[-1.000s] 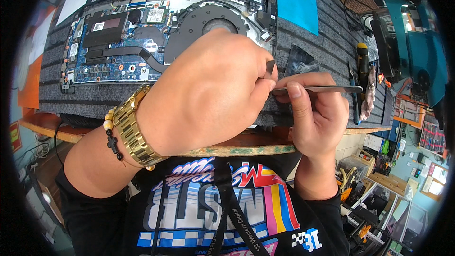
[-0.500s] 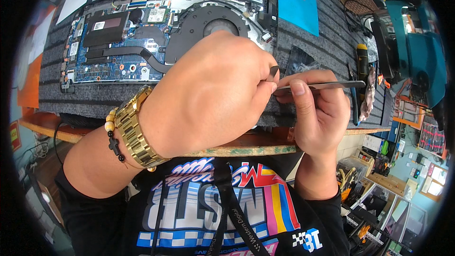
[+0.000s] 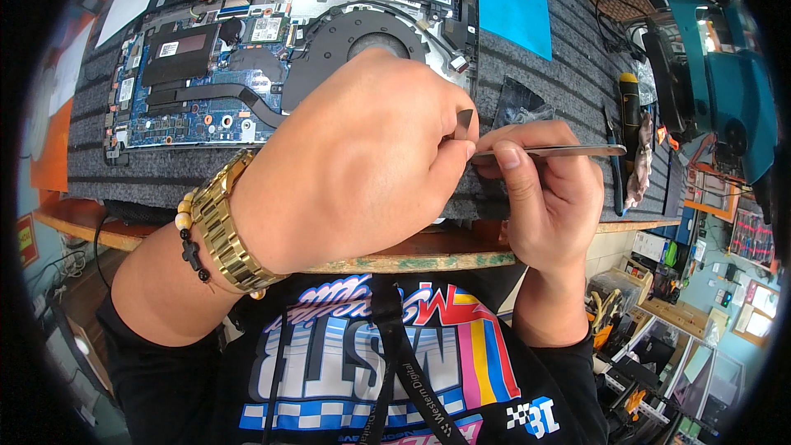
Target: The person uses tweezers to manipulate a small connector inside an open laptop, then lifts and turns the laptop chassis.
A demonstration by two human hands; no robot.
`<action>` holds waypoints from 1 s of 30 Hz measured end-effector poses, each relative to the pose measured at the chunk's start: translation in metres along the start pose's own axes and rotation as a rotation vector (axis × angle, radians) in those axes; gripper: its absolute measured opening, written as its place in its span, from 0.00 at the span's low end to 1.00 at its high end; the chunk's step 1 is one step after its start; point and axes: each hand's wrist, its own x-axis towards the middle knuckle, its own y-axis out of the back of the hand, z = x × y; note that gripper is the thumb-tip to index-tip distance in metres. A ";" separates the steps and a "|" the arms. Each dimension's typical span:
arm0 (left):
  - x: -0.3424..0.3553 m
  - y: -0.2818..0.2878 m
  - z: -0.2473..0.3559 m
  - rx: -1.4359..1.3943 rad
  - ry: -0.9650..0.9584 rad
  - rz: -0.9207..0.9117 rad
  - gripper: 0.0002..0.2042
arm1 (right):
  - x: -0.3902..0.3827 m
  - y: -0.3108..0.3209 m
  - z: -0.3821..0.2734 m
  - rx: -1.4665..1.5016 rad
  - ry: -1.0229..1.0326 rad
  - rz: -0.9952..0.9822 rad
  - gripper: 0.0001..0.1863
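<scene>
Both hands are up close in the middle of the frame, just over the front edge of the bench point(image 3: 428, 262). My left hand point(image 3: 354, 165) is curled tight, thumb and fingertips pinching a small flat dark piece point(image 3: 464, 123) with a slanted top that sticks up out of the grip. My right hand point(image 3: 548, 198) is wrapped around a pair of slim metal tweezers point(image 3: 560, 151), thumb pressed along the top; the shiny tail end points off to the right and the tips meet my left fingertips, so I can't tell exactly what they're touching in there.

Behind my hands, in the upper left of the frame, the opened laptop point(image 3: 272, 41) lies bottom up like a shallow tray: blue circuit board, black copper-coloured heat pipe, a round grey fan and a long black battery along the top. It sits on a ribbed grey mat point(image 3: 568, 74), with a smooth blue mat point(image 3: 511, 0) in the upper middle. On the right, a screwdriver with a yellow and black handle point(image 3: 630, 107) lies on the ribbed mat. Gold metal watch point(image 3: 222, 235) and a bead bracelet on my left wrist
</scene>
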 end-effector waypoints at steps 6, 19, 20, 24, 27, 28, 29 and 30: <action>0.000 -0.001 0.000 0.036 0.014 0.008 0.06 | -0.006 -0.004 -0.001 0.163 -0.122 0.084 0.02; 0.000 -0.006 -0.003 0.009 0.021 0.057 0.05 | -0.002 0.000 -0.001 -0.016 -0.005 0.015 0.01; 0.000 -0.006 -0.003 0.026 0.025 0.060 0.05 | -0.002 -0.001 -0.002 -0.024 -0.006 0.016 0.01; 0.000 -0.006 -0.002 0.002 0.018 0.080 0.05 | 0.001 -0.001 -0.005 -0.072 0.003 0.005 0.01; 0.000 -0.006 -0.003 -0.003 0.021 0.079 0.04 | 0.005 0.002 -0.009 -0.127 0.015 -0.038 0.03; 0.000 -0.006 -0.003 -0.002 0.022 0.075 0.04 | 0.006 0.006 -0.011 -0.163 0.012 -0.084 0.05; 0.000 -0.006 -0.003 0.028 0.019 0.075 0.04 | 0.008 0.008 -0.012 -0.200 0.009 -0.130 0.07; 0.000 -0.006 -0.003 -0.009 0.017 0.077 0.04 | 0.009 0.008 -0.013 -0.199 0.000 -0.131 0.07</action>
